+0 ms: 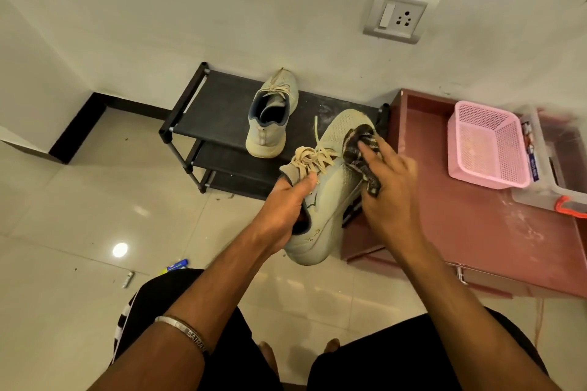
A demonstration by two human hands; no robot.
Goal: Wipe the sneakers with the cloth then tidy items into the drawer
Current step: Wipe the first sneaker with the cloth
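Note:
My left hand (282, 209) grips a pale green sneaker (330, 194) by its collar, thumb beside the beige laces, and holds it up above the floor. My right hand (387, 187) holds a dark checked cloth (362, 149) and presses it against the sneaker's upper near the toe. The second pale sneaker (270, 117) stands on top of the black shoe rack (216, 111), toe toward the wall. To the right is the open reddish-brown drawer (460, 209).
A pink mesh basket (486, 143) and a clear plastic box (559, 165) with an orange clip sit in the drawer. A small tube (178, 265) and a thin pen-like item (127, 279) lie on the tiled floor at left. A wall socket (397, 16) is above.

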